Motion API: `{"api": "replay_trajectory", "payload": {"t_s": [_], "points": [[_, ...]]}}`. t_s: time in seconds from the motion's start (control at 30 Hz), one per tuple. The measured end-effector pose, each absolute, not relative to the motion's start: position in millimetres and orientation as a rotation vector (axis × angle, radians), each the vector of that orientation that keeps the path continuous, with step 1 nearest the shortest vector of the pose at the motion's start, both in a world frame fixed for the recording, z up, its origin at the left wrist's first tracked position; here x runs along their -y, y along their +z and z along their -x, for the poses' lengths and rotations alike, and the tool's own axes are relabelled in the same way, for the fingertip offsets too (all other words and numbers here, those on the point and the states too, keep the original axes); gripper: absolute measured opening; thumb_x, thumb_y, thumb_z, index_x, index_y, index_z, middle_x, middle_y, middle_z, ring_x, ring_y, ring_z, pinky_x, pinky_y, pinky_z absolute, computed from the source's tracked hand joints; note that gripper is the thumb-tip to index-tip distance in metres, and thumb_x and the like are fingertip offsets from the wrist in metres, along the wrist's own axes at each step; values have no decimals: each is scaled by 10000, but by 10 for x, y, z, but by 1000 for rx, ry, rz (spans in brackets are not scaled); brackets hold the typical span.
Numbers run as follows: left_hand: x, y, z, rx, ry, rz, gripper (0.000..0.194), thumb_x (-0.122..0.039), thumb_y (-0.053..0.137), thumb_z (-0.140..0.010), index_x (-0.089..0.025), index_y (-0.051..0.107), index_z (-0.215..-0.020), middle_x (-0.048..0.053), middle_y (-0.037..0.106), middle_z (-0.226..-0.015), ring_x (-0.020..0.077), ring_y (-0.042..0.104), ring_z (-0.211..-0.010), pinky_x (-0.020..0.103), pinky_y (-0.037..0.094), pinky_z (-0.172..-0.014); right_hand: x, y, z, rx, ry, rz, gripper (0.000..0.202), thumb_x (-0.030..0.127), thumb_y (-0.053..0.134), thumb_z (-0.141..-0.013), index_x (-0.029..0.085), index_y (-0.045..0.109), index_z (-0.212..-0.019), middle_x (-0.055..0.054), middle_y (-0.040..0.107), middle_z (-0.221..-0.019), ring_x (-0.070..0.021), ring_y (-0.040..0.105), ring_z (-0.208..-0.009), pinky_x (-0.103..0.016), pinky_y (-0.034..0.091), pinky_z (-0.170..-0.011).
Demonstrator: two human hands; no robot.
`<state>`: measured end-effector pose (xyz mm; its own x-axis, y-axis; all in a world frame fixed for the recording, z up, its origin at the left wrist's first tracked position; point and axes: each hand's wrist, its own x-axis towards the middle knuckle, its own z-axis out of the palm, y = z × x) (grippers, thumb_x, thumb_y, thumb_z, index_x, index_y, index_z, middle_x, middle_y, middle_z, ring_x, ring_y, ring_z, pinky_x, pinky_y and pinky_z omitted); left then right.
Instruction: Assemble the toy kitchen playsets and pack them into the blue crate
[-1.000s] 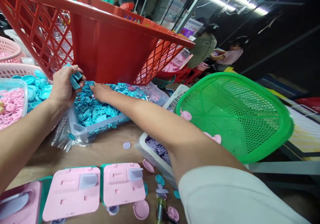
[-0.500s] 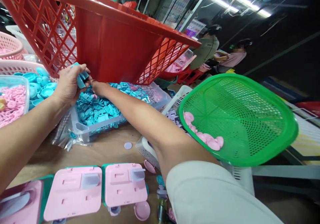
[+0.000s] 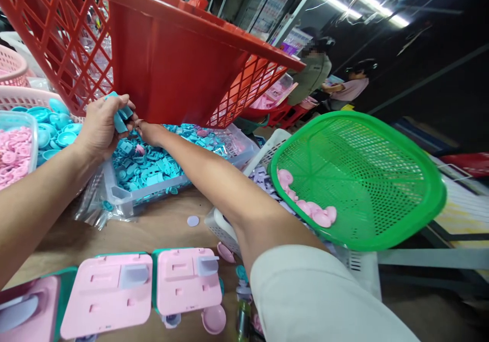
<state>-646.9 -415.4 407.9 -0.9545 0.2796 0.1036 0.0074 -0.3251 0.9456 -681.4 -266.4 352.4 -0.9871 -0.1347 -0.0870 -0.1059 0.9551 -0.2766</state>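
Note:
My left hand (image 3: 100, 123) is closed around several blue plastic pieces (image 3: 121, 117), above the left end of a clear bin (image 3: 133, 197) full of small blue parts (image 3: 153, 166). Right beside it, over the same bin, is my right hand (image 3: 148, 132), its fingers bent near those held pieces; whether they grip anything is hidden. Nearer to me, pink panels (image 3: 109, 296) with lilac pieces on them lie in a row on the brown table (image 3: 160, 230).
A large red basket (image 3: 179, 67) leans over the bin. At the right stands a green basket (image 3: 359, 179) with pink pieces inside. Pink baskets and a tub of pink parts (image 3: 15, 151) are on the left. Two people (image 3: 311, 74) are in the background.
The view has shifted slightly, so most things sit a little further left. Both hands stay close together over the bin, with the blue pieces still in my left hand.

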Motion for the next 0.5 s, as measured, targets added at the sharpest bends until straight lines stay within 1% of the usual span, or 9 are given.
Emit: {"api": "replay_trajectory", "payload": {"t_s": [0.1, 0.2, 0.27, 0.33, 0.4, 0.5], "points": [[4154, 4065, 6482, -1718, 2393, -411, 160, -237, 635, -812, -177, 620, -665, 36, 553, -568, 128, 446, -472, 268, 211, -419, 2691, 3512, 6833, -2993, -400, 177, 496, 313, 403, -1076, 219, 446, -1561, -102, 486, -1647, -273, 507, -1492, -404, 422, -1211], [4150, 4062, 6488, -1719, 2393, -431, 167, -247, 635, -815, -173, 625, -666, 36, 551, -564, 128, 449, -474, 265, 201, -417, 2717, 3495, 6844, -2970, -295, 196, 561, 255, 462, -1048, 205, 392, -1602, -119, 404, -1698, -264, 476, -1516, -392, 375, -1243], [4146, 4065, 6487, -1729, 2385, -426, 176, -233, 613, -827, -173, 625, -662, 40, 556, -566, 131, 449, -474, 264, 196, -412, 2720, 3493, 6839, -2960, -242, 224, 576, 213, 505, -1018, 198, 414, -1586, -123, 373, -1714, -265, 458, -1529, -391, 355, -1256], [4142, 4069, 6482, -1737, 2377, -414, 185, -220, 598, -834, -175, 624, -656, 43, 556, -568, 132, 450, -472, 265, 191, -408, 2716, 3499, 6831, -2979, -258, 238, 520, 210, 497, -1011, 204, 478, -1531, -121, 421, -1687, -280, 492, -1500, -411, 382, -1237], [4138, 4070, 6479, -1741, 2380, -406, 188, -230, 610, -838, -176, 624, -658, 41, 547, -569, 131, 450, -469, 264, 183, -412, 2720, 3505, 6832, -3015, -329, 236, 454, 238, 444, -1031, 212, 525, -1477, -114, 498, -1634, -285, 544, -1447, -426, 425, -1202], [4132, 4062, 6484, -1753, 2371, -427, 207, -270, 653, -854, -171, 623, -675, 39, 536, -576, 129, 457, -469, 263, 194, -423, 2758, 3507, 6852, -3017, -409, 308, 418, 229, 433, -1032, 193, 568, -1426, -104, 559, -1577, -244, 554, -1425, -368, 432, -1194]]}}
